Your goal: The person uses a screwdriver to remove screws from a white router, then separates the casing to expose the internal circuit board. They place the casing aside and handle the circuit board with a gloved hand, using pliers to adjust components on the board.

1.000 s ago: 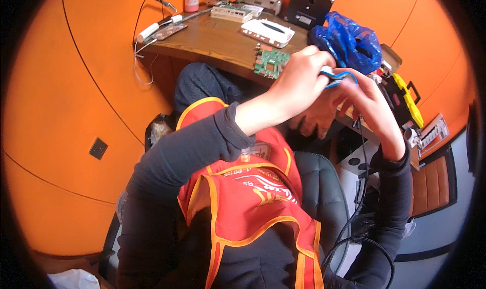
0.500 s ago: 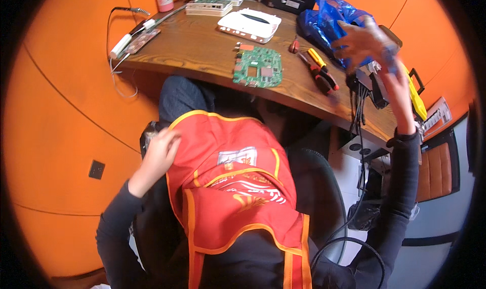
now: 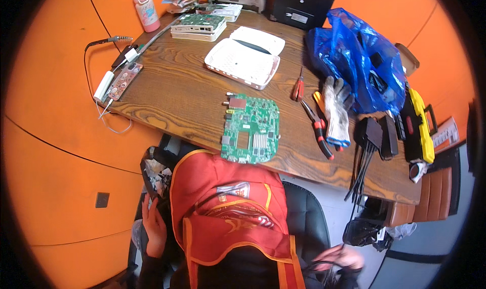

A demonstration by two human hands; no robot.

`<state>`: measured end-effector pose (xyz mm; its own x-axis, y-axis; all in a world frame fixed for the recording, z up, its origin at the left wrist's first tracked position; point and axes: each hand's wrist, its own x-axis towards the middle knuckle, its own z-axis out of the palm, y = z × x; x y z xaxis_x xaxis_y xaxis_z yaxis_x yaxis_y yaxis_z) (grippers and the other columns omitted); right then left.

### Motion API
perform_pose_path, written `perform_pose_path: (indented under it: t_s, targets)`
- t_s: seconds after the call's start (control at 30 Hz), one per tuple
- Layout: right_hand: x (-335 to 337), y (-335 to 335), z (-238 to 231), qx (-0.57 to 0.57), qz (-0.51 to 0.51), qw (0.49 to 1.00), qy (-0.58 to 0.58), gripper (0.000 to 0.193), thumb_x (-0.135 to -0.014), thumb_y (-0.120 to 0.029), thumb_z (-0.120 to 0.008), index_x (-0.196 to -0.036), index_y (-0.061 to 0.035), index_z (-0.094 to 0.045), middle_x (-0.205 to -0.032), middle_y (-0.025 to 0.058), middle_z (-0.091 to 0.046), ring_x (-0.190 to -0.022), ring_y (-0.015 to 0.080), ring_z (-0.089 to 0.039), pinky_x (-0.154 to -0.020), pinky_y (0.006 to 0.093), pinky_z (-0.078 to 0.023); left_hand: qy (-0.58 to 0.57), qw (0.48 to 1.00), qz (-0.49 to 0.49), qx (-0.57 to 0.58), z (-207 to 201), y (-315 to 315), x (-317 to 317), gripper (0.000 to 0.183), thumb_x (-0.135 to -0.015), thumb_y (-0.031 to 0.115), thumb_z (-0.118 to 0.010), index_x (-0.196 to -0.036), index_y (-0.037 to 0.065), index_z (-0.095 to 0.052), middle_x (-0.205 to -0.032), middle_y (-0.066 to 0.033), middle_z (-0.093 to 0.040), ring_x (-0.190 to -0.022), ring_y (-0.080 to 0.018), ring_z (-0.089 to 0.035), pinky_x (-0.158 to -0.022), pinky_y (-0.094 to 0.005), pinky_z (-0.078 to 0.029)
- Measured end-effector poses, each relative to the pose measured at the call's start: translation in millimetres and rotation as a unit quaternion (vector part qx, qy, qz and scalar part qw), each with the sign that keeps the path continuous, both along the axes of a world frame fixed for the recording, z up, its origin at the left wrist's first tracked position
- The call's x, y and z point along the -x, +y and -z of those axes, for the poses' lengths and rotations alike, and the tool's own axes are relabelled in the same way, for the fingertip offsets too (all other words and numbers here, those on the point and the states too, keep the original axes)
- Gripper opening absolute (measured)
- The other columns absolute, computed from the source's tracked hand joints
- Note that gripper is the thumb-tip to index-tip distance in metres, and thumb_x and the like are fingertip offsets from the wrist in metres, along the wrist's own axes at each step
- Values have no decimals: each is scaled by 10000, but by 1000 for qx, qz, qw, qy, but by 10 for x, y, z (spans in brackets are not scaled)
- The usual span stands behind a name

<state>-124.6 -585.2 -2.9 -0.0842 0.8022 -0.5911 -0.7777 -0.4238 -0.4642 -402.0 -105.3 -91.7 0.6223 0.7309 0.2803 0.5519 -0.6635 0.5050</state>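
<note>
My left hand (image 3: pixel 153 227) hangs low at the left, beside the red apron (image 3: pixel 228 188) over my lap, its fingers apart and nothing in them. Down at the lower right, my slightly blurred right hand (image 3: pixel 344 258) is closed around a black cable (image 3: pixel 324 263) by the chair. On the wooden table, a green circuit board (image 3: pixel 253 127) lies at the front edge. A white and grey work glove (image 3: pixel 336 112) rests across a yellow-handled tool (image 3: pixel 319 100), next to red and black pliers (image 3: pixel 319 129).
Behind the board sits an opened white plastic casing (image 3: pixel 243 61), with a small red screwdriver (image 3: pixel 298 86) to its right. A blue plastic bag (image 3: pixel 359 66), black adapters with cables (image 3: pixel 368 134) and a yellow-black case (image 3: pixel 421 122) line the right side. A soldering iron (image 3: pixel 109 40) is at left.
My right hand has come down from above the table's right side to the cable by the chair. The glove now lies over the tools. My left hand has dropped lower, and the view has shifted.
</note>
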Motion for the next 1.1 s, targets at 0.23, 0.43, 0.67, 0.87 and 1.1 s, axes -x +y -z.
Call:
perform_pose_path:
  t_s: [0.23, 0.43, 0.67, 0.87, 1.1]
  targets:
    - [517, 1432, 1906, 321, 228, 755, -524, 123, -834, 53, -476, -889, 18, -580, -786, 121, -615, -738, 218, -602, -673, 290, -469, 110, 868, 413, -253, -747, 772, -1412, 460, -799, 221, -628, -1235, 131, -513, -1387, -110, -401, -1273, -287, -386, -1049, -533, -253]
    - [447, 1861, 2142, 319, 254, 736, -541, 187, -799, -25, -548, -971, 3, -615, -883, 206, -634, -828, 279, -628, -758, 359, -486, 240, 688, 674, -119, -1097, 1375, -2520, 555, -821, 457, -555, -1335, 292, -425, -1445, -52, -335, -1316, -249, -332, -1058, -565, -201]
    - [379, 2299, 1718, 373, 229, 752, -492, 197, -803, -37, -546, -983, 7, -613, -901, 209, -633, -846, 273, -626, -767, 357, -484, 290, 623, 720, -97, -1057, 1483, -2614, 592, -820, 523, -517, -1369, 360, -366, -1411, -24, -372, -1285, -210, -362, -1010, -570, -254]
    - [407, 2410, 1498, 390, 227, 773, -446, 206, -807, -47, -544, -994, 11, -612, -917, 212, -632, -862, 268, -623, -776, 356, -482, 277, 605, 734, -131, -1057, 1495, -2619, 673, -793, 521, -581, -1392, 375, -310, -1385, -12, -387, -1272, -220, -360, -983, -591, -255]
    - [516, 2458, 1286, 393, 239, 782, -420, 218, -812, -58, -542, -1006, 15, -611, -935, 216, -630, -881, 262, -621, -786, 354, -480, 300, 609, 730, -77, -1066, 1507, -2596, 622, -818, 439, -553, -1392, 340, -337, -1443, -2, -328, -1301, -186, -326, -1044, -558, -159]
